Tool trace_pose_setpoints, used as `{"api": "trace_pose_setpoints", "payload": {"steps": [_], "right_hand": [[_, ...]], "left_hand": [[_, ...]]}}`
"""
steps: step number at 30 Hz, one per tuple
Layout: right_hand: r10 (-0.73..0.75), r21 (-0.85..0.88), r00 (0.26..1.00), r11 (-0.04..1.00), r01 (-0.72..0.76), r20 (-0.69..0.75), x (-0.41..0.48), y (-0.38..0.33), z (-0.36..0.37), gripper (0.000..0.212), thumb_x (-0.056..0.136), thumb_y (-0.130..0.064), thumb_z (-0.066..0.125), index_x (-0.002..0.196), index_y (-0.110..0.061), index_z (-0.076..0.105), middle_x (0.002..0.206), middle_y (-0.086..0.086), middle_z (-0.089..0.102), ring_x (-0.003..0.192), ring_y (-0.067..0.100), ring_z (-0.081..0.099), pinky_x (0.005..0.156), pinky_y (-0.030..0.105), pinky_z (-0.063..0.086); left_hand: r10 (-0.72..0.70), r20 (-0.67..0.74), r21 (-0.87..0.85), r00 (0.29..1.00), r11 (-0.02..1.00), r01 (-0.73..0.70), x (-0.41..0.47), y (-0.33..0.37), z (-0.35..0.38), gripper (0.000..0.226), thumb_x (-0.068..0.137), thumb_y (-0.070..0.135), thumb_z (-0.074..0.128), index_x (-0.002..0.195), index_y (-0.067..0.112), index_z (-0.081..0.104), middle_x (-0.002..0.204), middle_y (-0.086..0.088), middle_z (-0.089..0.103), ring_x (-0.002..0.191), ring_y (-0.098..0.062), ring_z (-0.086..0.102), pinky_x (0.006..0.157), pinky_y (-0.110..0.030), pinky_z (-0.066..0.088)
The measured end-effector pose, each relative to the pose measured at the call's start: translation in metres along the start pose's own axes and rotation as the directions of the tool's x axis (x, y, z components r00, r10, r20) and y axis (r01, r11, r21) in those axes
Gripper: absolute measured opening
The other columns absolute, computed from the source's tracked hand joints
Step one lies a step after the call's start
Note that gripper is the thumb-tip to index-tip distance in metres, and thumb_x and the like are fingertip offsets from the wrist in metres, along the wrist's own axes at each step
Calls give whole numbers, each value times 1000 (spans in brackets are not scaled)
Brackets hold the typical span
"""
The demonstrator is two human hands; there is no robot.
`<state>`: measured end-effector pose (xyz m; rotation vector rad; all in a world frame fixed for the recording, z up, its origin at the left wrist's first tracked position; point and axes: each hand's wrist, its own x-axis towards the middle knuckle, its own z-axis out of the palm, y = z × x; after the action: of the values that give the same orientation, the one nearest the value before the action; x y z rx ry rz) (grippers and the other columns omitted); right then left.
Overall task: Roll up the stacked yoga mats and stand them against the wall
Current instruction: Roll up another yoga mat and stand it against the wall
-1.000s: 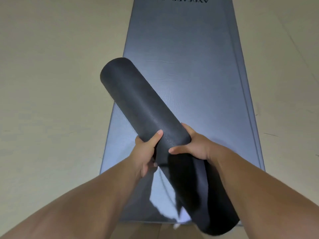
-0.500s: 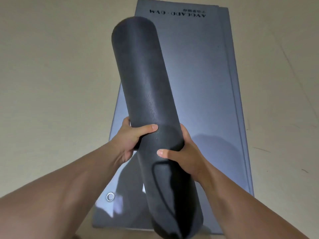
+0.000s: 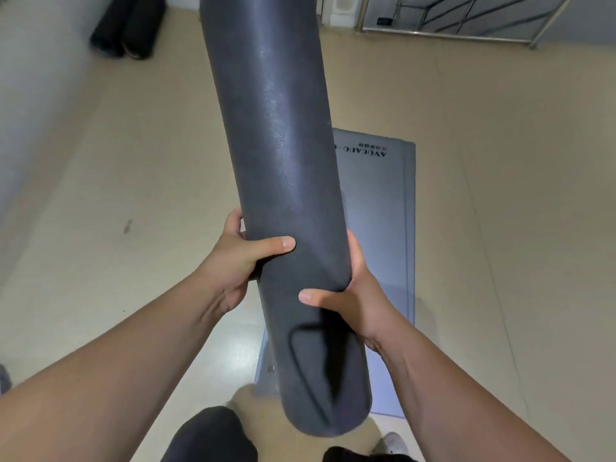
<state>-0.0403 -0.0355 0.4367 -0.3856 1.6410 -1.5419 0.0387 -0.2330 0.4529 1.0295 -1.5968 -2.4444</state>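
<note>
Rolled mat [image 3: 276,161]: held clear of the floor [image 3: 133,161], near upright before me, top end out of view; steeper than half a second ago.
Left hand [image 3: 233,261]: wraps its left side, thumb across the front.
Right hand [image 3: 360,301]: grips lower on the right, as before.
Flat mat [image 3: 376,228]: on the floor behind it.
Newly in view: two dark rolls [image 3: 126,28] at the wall [image 3: 33,78].

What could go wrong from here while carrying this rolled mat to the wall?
1. The left hand and right hand hold the rolled mat near its lower end. Most of its length lies beyond the grip, so it could tip sideways.
2. The outer flap below the right hand looks loose, so the roll may unwind.
3. The flat mat lies by the feet, a possible trip on the way to the two stored rolls at the wall.
</note>
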Motion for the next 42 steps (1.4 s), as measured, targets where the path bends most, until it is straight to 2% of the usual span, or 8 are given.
{"api": "trace_pose_setpoints", "payload": {"steps": [6, 11, 15, 21, 27, 31, 36, 42], "right_hand": [[-69, 124, 994, 989, 79, -81, -22, -166, 121, 88, 86, -11, 84, 154, -38, 34, 135, -10, 68, 123, 17, 68, 102, 46, 56], [-137, 178, 990, 974, 139, -23, 15, -247, 181, 81, 91, -6, 77, 154, -37, 36, 135, -9, 69, 120, 13, 69, 86, 29, 61], [-191, 163, 982, 969, 188, 5, 62, -279, 197, 81, 89, -2, 77, 152, -34, 39, 138, -6, 67, 123, 15, 67, 89, 28, 59], [-193, 184, 981, 966, 184, 33, 190, -308, 199, 89, 83, 3, 81, 153, -33, 37, 126, -11, 72, 117, 16, 71, 85, 30, 61], [-170, 149, 982, 976, 156, 82, 373, -362, 197, 91, 77, -7, 84, 152, -29, 38, 130, -3, 72, 119, 20, 70, 93, 36, 58], [-137, 135, 985, 983, 122, 108, 478, -416, 195, 89, 74, -9, 88, 147, -30, 42, 126, -7, 73, 115, 16, 71, 88, 29, 59], [-122, 97, 982, 989, 109, 142, 589, -473, 206, 96, 64, -17, 90, 145, -36, 43, 119, -11, 74, 111, 15, 72, 88, 32, 60], [-131, 64, 981, 990, 123, 142, 729, -519, 228, 98, 66, -12, 90, 147, -35, 41, 114, -13, 76, 109, 15, 73, 88, 33, 61]], "left_hand": [[95, 19, 33, 995, 995, -96, -100, 176, -58, 88, 59, 11, 85, 137, 26, 48, 117, 2, 76, 103, -24, 75, 70, -35, 58], [210, 37, 73, 977, 974, -212, -113, 274, -104, 93, 55, 8, 87, 137, 28, 49, 113, 0, 77, 94, -18, 76, 60, -25, 57], [280, 40, 100, 959, 954, -283, -86, 320, -128, 99, 48, 7, 90, 136, 26, 49, 117, -6, 75, 101, -23, 75, 68, -27, 59], [324, -3, 117, 946, 940, -321, 10, 378, -164, 112, 39, 16, 94, 139, 33, 46, 122, -7, 72, 107, -23, 73, 83, -36, 58], [331, -77, 100, 940, 941, -323, 156, 466, -201, 112, 38, 17, 93, 140, 30, 46, 120, -7, 73, 104, -24, 74, 72, -28, 60], [328, -127, 75, 936, 944, -320, 239, 535, -222, 109, 39, 17, 93, 138, 29, 49, 120, -8, 74, 104, -25, 74, 77, -33, 61], [336, -177, 64, 925, 942, -330, 325, 603, -258, 107, 41, 14, 93, 138, 31, 51, 121, -7, 73, 108, -24, 72, 84, -38, 60], [338, -176, 35, 925, 941, -337, 443, 672, -317, 111, 44, -2, 95, 139, 33, 49, 119, -6, 73, 104, -20, 73, 81, -34, 61]]}}
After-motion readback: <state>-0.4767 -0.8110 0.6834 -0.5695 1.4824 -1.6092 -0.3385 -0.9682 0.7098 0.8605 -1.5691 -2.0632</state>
